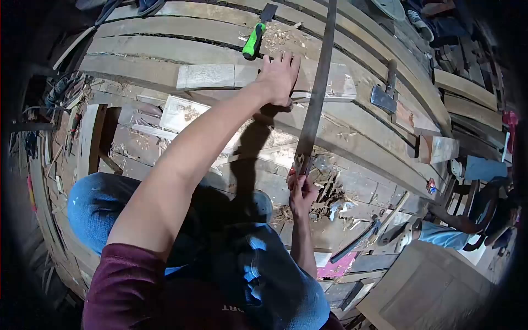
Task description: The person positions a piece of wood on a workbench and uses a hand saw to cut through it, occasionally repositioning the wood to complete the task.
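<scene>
My left hand lies with spread fingers on a pale wooden block, pressing it against the long planks. In my right hand is the handle end of a long saw, whose blade reaches up across the block and planks to the top edge. Just above my left hand rests a chisel with a green and black handle, its blade pointing away. Wood shavings lie beside the chisel.
A hammer-like tool lies on the planks at the right. Scraps and splinters litter the floor near my right hand. A cardboard sheet is at lower right. Other people's legs show at the right edge.
</scene>
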Demonstrator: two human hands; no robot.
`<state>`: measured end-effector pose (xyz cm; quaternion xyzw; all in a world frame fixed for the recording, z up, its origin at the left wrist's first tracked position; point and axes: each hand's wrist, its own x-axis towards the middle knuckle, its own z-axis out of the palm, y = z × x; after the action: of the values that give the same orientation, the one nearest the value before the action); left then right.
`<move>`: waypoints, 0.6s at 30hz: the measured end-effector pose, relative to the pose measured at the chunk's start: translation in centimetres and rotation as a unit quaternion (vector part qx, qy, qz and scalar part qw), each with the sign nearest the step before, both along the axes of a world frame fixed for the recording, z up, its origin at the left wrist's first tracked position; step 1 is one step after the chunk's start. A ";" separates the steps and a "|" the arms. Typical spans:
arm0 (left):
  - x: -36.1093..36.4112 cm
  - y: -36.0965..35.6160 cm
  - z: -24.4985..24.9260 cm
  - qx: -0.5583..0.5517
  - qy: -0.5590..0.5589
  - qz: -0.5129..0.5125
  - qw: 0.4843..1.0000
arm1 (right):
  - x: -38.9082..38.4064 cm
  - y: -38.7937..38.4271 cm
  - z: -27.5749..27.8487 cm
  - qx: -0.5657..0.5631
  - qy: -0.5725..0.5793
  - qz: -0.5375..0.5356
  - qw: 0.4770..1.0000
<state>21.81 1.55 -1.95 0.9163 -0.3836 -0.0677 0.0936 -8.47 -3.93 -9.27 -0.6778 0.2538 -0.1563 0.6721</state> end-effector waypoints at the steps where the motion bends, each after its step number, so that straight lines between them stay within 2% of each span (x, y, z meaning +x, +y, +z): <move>1: 0.1 0.0 0.0 0.006 0.002 0.000 1.000 | 0.0 0.0 0.1 -0.001 0.018 -0.002 1.000; 3: 0.1 -0.1 -0.1 0.018 0.006 -0.003 1.000 | -0.3 0.1 0.4 -0.002 0.056 -0.008 0.998; 9: 0.1 0.0 -0.6 0.002 -0.012 -0.002 1.000 | 0.1 0.4 1.4 -0.006 0.068 -0.005 0.998; 14: 0.0 -0.1 -0.3 0.013 -0.007 0.001 1.000 | 0.4 1.0 0.3 0.032 0.015 -0.027 0.999; 18: 0.1 0.0 -0.4 0.018 -0.008 -0.001 1.000 | 0.0 0.4 0.0 0.014 0.025 -0.005 1.000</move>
<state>21.88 1.53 -2.36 0.9181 -0.3835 -0.0678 0.0737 -8.43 -3.48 -9.26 -0.6704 0.2758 -0.1390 0.6746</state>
